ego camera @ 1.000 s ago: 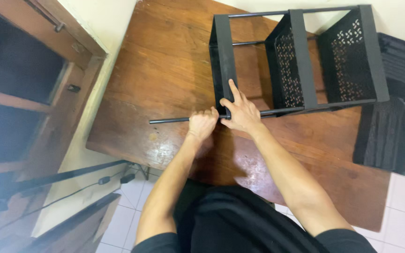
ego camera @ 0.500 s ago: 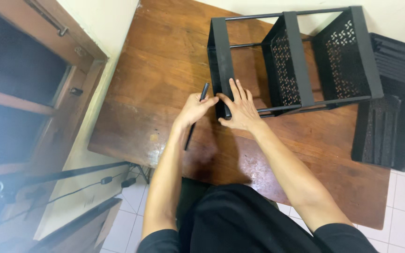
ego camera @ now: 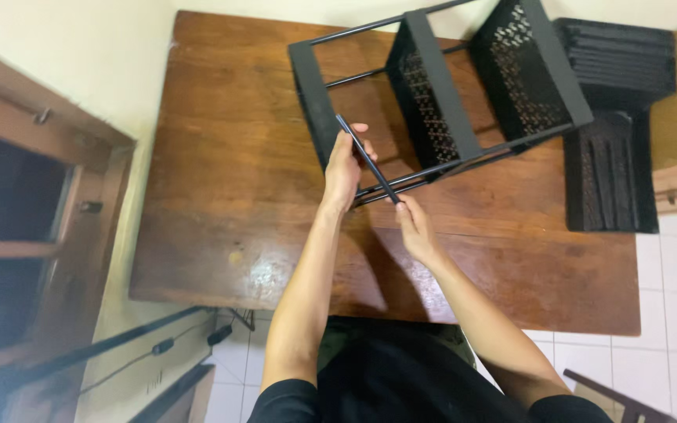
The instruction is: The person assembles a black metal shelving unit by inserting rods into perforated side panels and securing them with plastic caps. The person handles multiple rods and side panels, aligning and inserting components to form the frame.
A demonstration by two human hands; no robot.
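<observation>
Now, black rod (ego camera: 367, 159) between both hands' fingers (ego camera: 360, 139), beside black rack (ego camera: 440, 94)

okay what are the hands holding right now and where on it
Both hold one thin black rod: the left hand grips near its upper end, and the right hand pinches its lower end, beside the black metal rack.

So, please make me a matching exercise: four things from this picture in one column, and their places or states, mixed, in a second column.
Things:
1. thin black rod
2. black metal rack
3. stack of black panels
4. wooden table

Places or states:
A. lying on its side
B. at the table's far right corner
C. held in both hands
D. carrying the rack

Pairs: 1-C, 2-A, 3-B, 4-D
</observation>
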